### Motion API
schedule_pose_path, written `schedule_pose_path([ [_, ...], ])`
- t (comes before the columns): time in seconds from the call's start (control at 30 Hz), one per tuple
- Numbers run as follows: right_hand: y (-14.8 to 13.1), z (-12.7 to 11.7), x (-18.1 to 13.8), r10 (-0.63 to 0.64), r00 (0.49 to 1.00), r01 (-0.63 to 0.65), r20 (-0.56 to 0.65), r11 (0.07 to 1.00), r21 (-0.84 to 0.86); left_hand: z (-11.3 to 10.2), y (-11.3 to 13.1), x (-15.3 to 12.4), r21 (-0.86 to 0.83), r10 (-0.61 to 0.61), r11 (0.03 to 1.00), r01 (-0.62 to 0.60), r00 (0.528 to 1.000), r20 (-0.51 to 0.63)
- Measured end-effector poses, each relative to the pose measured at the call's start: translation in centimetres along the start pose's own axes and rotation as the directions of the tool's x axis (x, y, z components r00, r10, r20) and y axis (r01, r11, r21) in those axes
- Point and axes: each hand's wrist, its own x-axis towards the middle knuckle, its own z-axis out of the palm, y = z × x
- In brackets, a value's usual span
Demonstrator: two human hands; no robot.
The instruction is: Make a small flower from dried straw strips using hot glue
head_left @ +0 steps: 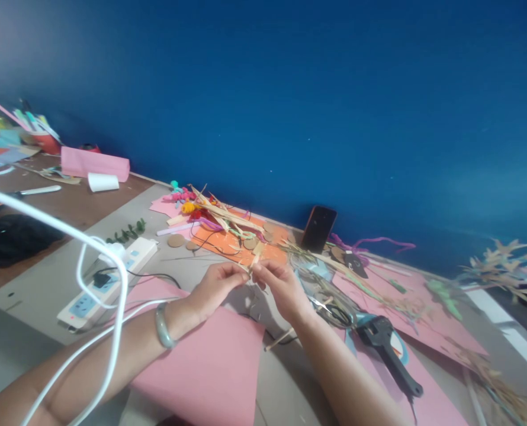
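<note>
A pale strip of dry material is held in the air between the two hands, above the grey table, just beyond the near pink sheet. By the left hand it is pinched between the thumb and the bent forefinger; by the right hand it is grasped in the same manner, and the fingertips of both hands are brought almost together. Whether one piece or several pieces are gripped, it cannot be told. On the left wrist a pale green bangle is worn.

Behind the hands, an orange sheet is partly covered by dry stalks, and beside it some round brown discs are placed. A dark phone is leaned against the blue wall. Near the right forearm, scissors and a black glue gun are laid. To the left, a white power strip is set at a slant on the table, and the view is crossed by a thick white cable. Farther left, a pink roll is seen behind a small white roll.
</note>
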Motion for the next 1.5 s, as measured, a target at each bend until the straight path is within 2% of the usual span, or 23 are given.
schedule_pose_path([
  [0.13,-0.4,-0.6,0.1,-0.038,0.996,0.03,-0.075,0.994,-0.109,-0.3,0.2,0.2,0.017,-0.012,1.0,0.013,0.999,-0.046],
  [0.2,-0.8,-1.1,0.1,-0.058,0.991,0.026,-0.124,0.97,-0.242,-0.5,0.1,0.4,0.015,0.005,1.0,-0.004,0.997,-0.071],
  [0.27,-1.1,-1.6,0.1,-0.085,0.99,0.029,-0.113,0.903,-0.429,-0.7,-0.1,0.6,0.012,0.028,1.0,-0.027,0.996,-0.087],
  [0.33,-1.1,-2.0,0.1,-0.079,0.996,0.037,-0.036,0.762,-0.646,-0.9,-0.4,0.8,0.015,0.036,0.999,-0.035,0.994,-0.104],
  [0.4,-0.8,-2.1,0.1,-0.007,0.999,0.035,0.037,0.553,-0.832,-1.1,-0.7,0.9,0.022,0.033,0.999,-0.031,0.992,-0.121],
  [0.47,-0.3,-1.9,0.2,0.057,0.997,0.021,0.047,0.386,-0.922,-1.2,-0.9,1.1,0.031,0.036,0.999,-0.032,0.99,-0.135],
  [0.53,0.2,-1.5,0.2,0.066,0.997,0.007,0.029,0.319,-0.948,-1.2,-1.0,1.2,0.043,0.039,0.999,-0.033,0.988,-0.146],
  [0.8,2.3,-0.2,1.0,0.05,0.998,0.017,0.026,0.175,-0.984,-1.1,-0.8,1.3,0.052,0.032,0.998,-0.023,0.981,-0.19],
  [1.0,1.9,0.3,1.2,0.089,0.993,0.074,0.076,0.027,-0.997,-1.2,-0.8,1.3,0.067,0.006,0.998,0.007,0.98,-0.2],
  [1.17,1.3,1.3,0.6,0.116,0.984,0.149,0.139,-0.086,-0.985,-1.2,-0.3,1.2,0.067,0.073,0.996,-0.059,0.972,-0.225],
  [1.3,1.1,1.5,0.2,0.13,0.972,0.212,0.196,-0.117,-0.97,-0.9,0.4,1.2,0.036,0.093,0.996,-0.087,0.967,-0.237],
  [1.5,1.5,0.0,0.4,0.156,0.965,0.227,0.212,-0.091,-0.97,-0.8,0.8,1.1,0.048,0.084,0.996,-0.075,0.966,-0.243],
])
